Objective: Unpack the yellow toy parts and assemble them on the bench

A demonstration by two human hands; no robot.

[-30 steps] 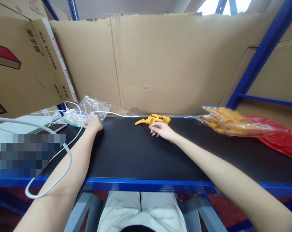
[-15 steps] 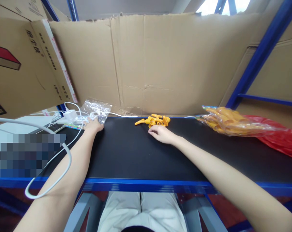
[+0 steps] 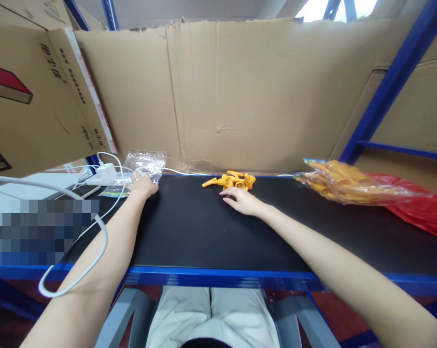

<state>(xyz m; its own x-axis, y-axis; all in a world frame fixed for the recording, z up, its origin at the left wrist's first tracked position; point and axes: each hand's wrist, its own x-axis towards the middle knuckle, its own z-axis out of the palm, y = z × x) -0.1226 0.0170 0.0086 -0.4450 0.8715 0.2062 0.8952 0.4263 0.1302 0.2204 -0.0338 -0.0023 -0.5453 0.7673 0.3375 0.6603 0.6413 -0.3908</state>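
My left hand rests at the far left of the black mat, fingers on a clear plastic bag that lies against the cardboard wall. My right hand lies flat on the mat, fingers spread, holding nothing. Just beyond its fingertips sits a small heap of yellow plastic parts.
A bag of orange-yellow parts lies on red plastic at the right. A white charger and white cables lie at the left. Cardboard sheets wall the back; a blue shelf post rises at the right.
My left hand has pulled the clear bag slightly toward the mat and settled on it. My right hand has flattened onto the mat just short of the yellow parts.
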